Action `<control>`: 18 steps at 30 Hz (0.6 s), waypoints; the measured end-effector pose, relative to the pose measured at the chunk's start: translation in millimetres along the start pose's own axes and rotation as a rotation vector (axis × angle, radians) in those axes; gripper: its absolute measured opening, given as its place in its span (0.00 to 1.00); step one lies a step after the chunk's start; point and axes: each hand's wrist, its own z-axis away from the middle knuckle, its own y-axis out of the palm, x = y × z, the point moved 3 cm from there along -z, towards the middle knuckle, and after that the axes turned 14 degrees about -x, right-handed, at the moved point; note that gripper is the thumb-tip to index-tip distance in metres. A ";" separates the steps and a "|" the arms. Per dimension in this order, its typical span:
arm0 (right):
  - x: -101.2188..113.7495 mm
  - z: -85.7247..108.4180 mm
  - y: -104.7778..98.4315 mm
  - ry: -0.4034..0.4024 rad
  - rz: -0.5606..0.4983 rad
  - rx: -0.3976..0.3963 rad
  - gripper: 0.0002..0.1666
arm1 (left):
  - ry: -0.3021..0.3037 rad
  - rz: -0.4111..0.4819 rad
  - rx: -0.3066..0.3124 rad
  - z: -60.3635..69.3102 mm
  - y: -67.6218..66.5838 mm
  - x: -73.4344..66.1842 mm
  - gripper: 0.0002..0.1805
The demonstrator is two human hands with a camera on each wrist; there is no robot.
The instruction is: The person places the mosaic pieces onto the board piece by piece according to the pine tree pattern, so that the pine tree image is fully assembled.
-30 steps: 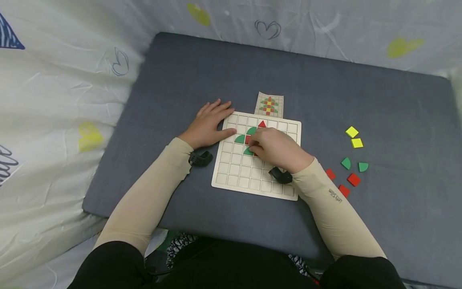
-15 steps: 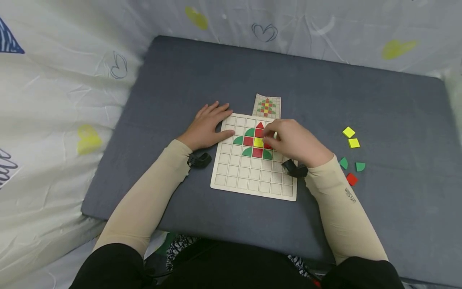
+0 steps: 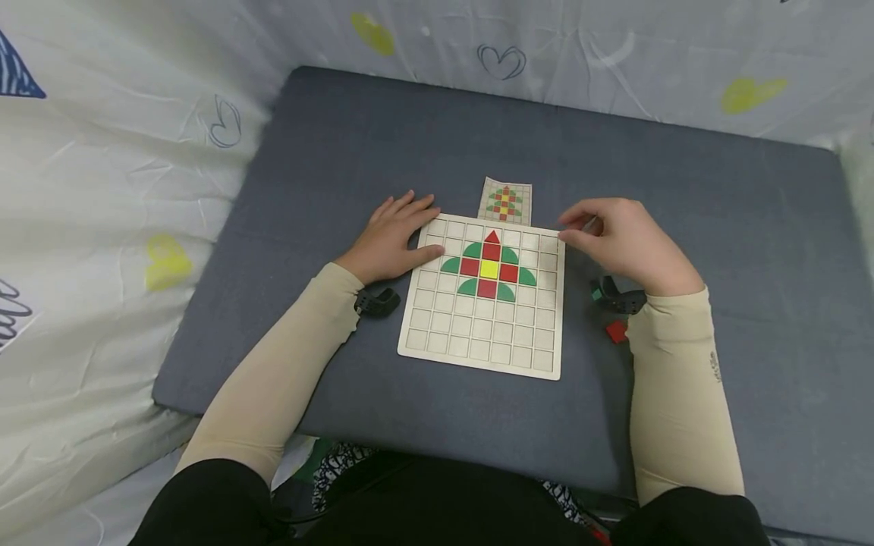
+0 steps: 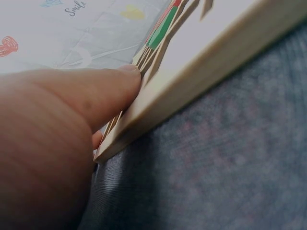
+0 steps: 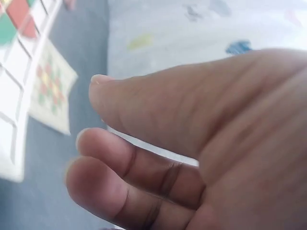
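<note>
A pale gridded board [image 3: 437, 341] lies on the table, bearing a red triangle [image 3: 492, 237], red squares, one yellow square [image 3: 488, 269] and green quarter-round pieces [image 3: 527, 277]. My left hand [image 3: 391, 241] rests spread at its upper left corner; in the left wrist view the thumb [image 4: 110, 91] lies on the board's edge [image 4: 158, 112]. Just off the board's upper right corner hovers my right hand [image 3: 628, 243], fingers bent loosely with a gap to the thumb. The right wrist view shows nothing between the thumb and fingers of that hand [image 5: 192, 139].
A small pattern card [image 3: 505, 201] lies against the board's far edge. Right of the board, a loose red square [image 3: 617, 331] and part of a green piece [image 3: 597, 294] show beside the wrist camera [image 3: 621, 297]. The right hand and forearm cover the area of the other loose pieces.
My right hand has moved off the board to the right, uncovering the red and green pieces on the right side of the pattern. My left hand has stayed in place.
</note>
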 end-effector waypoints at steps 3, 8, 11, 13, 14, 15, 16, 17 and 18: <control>-13.8 2.3 -13.1 0.027 -0.005 -0.028 0.19 | 0.000 0.005 0.001 0.4 -0.9 -0.2 0.42; -38.2 6.8 -32.7 0.085 -0.013 -0.087 0.21 | -0.001 0.000 0.004 0.4 -1.3 -0.2 0.42; -53.4 9.4 -41.3 0.117 -0.017 -0.110 0.22 | -0.004 -0.003 0.006 0.3 -1.2 -0.3 0.42; -63.5 10.7 -45.2 0.140 -0.009 -0.113 0.24 | -0.004 -0.004 0.007 0.3 -1.1 -0.6 0.42; -68.3 11.4 -46.8 0.151 -0.006 -0.114 0.25 | -0.005 -0.004 0.006 0.3 -1.1 -0.7 0.42; -73.1 11.9 -48.0 0.163 -0.002 -0.113 0.26 | -0.006 -0.003 0.007 0.4 -1.1 -0.8 0.42; -77.8 12.3 -49.1 0.174 0.003 -0.110 0.27 | -0.007 -0.004 0.007 0.4 -1.2 -0.9 0.42; -82.5 12.8 -49.9 0.186 0.008 -0.108 0.28 | -0.007 -0.004 0.007 0.5 -1.2 -1.0 0.42; -87.0 13.3 -50.5 0.196 0.013 -0.104 0.28 | -0.008 -0.005 0.007 0.6 -1.2 -1.1 0.42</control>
